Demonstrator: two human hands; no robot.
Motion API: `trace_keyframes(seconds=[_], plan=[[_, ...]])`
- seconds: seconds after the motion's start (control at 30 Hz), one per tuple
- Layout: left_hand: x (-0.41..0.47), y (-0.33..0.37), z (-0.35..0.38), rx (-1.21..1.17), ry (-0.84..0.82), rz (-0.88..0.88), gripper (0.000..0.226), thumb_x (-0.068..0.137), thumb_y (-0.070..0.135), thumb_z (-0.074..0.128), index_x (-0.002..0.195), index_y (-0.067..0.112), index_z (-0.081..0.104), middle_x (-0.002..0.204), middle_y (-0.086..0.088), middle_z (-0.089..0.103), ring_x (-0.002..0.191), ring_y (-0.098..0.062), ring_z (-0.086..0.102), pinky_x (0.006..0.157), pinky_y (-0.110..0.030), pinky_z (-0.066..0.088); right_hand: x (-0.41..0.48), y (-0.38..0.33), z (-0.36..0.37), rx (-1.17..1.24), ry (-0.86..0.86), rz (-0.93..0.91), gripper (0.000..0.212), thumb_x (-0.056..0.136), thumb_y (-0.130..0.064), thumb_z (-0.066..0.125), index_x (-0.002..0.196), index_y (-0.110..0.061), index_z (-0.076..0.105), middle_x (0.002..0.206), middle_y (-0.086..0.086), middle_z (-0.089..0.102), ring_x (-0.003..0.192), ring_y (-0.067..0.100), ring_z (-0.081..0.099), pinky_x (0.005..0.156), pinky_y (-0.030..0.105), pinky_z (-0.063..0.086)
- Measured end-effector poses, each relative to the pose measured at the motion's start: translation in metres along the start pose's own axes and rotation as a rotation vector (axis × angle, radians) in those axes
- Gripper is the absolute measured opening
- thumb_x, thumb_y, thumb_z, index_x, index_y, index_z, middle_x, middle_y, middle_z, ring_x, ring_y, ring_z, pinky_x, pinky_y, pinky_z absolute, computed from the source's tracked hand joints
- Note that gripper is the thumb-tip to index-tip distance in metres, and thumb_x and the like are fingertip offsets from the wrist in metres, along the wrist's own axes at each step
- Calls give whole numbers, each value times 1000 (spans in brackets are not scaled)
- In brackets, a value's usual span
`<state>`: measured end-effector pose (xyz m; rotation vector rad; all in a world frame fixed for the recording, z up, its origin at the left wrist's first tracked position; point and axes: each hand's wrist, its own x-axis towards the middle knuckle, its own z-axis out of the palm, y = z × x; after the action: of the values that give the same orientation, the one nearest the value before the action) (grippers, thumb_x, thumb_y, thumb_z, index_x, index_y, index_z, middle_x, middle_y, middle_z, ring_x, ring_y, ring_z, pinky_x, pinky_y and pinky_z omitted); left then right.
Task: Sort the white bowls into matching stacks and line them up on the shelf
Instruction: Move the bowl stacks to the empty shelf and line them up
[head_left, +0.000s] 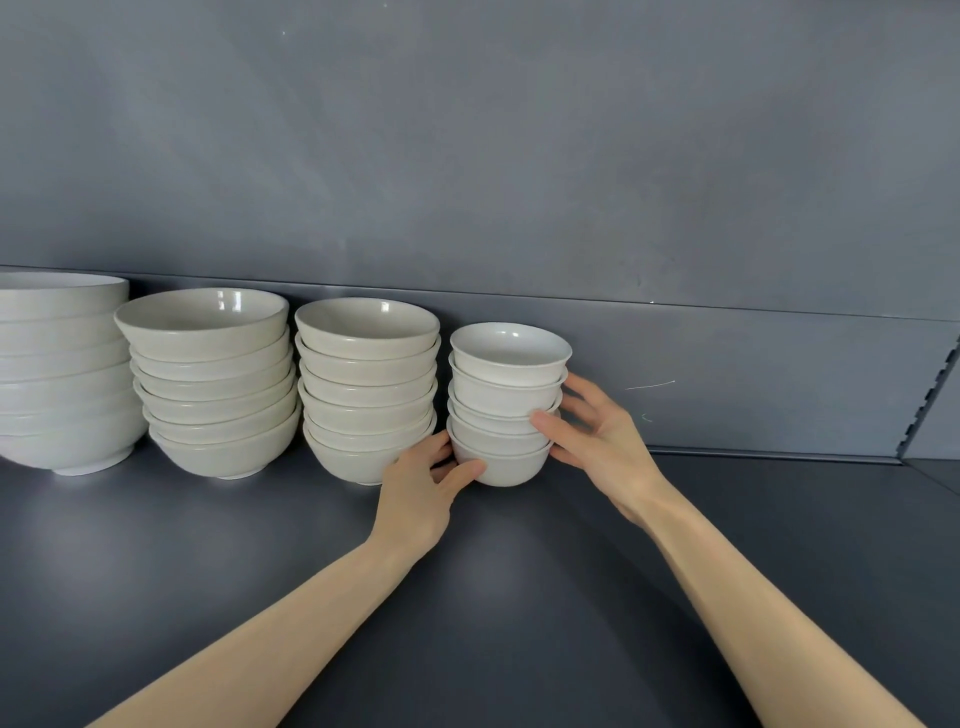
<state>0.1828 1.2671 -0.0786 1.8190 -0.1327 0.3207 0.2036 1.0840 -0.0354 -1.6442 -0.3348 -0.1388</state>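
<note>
Here the left hand (415, 486) and right hand (605, 441) curl around the glossy, round small-bowl stack (506, 397).

I read no text, label, brand or number anywhere; the white bowls (506, 410), the shelf (519, 597) and its back panel (519, 156) show plain surfaces.

Ceramic by the look: small bowl stack (506, 410) bright white, glossy, sharp highlights. Duller, faintly speckled glaze on wide cream stack (213, 389) and narrower cream stack (369, 400). Smooth matt grey on shelf (519, 597) and back panel (519, 182), panel lightly scratched.
</note>
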Motion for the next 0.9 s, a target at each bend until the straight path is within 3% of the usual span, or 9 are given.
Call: trace_keyframes(seconds=[0.33,0.47,0.57,0.67,0.8,0.9], plan=[[0,0,1,43,-11,3,29,90,19,65,115,28,56,102,25,55,85,17,50,76,-5,39,1,1,-1,-15,6,15,49,86,-15,68,127,-33,48,111,-21,64,91,-7,65,73,16,56],[-2,1,0,77,-12,-18,37,90,19,65,126,17,56,111,17,57,94,7,54,87,-16,40,-1,-1,-1,-39,-7,37,49,87,-18,68,130,-31,48,120,-15,61,100,-4,61,76,19,55],[-4,4,-2,138,-3,-42,27,89,19,66,115,18,59,105,11,60,101,-6,57,87,-19,41,-3,-6,-1,-93,5,56,48,88,-21,67,130,-31,47,123,-12,58,98,-5,59,77,20,54],[-7,8,-7,272,-33,-39,14,89,19,66,102,17,61,92,9,61,96,-11,60,83,-19,41,-7,-13,-4,-186,23,80,52,88,-26,66,136,-24,46,133,-5,55,104,6,60,86,31,53],[-13,13,-13,495,-166,-15,22,89,27,62,108,16,64,104,4,65,99,-10,59,89,-23,44,-20,-20,-18,-334,66,117,50,89,-29,65,134,-17,50,136,-2,53,108,14,59,89,34,54],[-20,24,-9,585,-236,19,28,88,35,61,112,20,63,110,4,66,106,-12,59,95,-32,47,-37,-27,-37,-517,90,131,45,89,-33,65,130,-19,55,129,-4,57,99,11,59,90,30,51]])
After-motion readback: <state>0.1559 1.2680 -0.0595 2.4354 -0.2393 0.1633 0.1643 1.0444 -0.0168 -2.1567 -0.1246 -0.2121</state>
